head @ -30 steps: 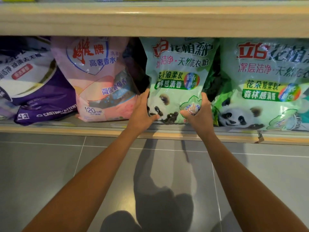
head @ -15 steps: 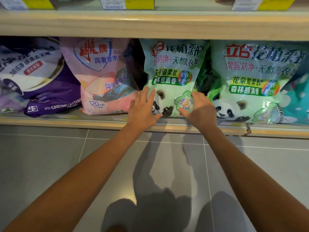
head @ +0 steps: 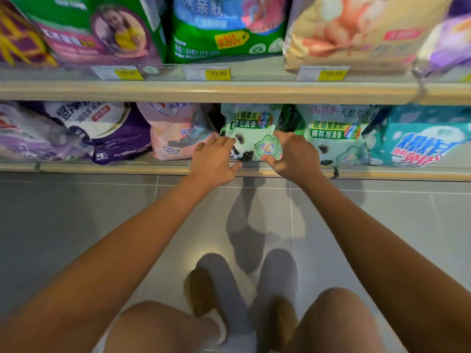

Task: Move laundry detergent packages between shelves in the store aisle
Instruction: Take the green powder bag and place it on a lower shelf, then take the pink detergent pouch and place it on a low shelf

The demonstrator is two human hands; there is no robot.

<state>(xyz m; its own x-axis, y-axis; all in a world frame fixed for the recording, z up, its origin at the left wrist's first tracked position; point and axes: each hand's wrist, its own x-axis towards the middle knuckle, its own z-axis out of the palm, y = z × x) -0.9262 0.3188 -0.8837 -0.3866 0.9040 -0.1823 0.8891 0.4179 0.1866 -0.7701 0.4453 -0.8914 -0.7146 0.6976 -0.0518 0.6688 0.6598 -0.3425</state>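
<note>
While my left hand (head: 212,159) and right hand (head: 293,154) spread open at mid-frame, the panda detergent bag (head: 251,128) sits between them, fingertips touching.

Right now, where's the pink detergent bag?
In the head view, the pink bag stands on the lower shelf, left of centre, between the purple bag and the green panda bag by the left hand.

Yellow price tags (head: 218,73) line the wooden shelf edge (head: 229,91) above grey floor tiles (head: 63,212).
</note>
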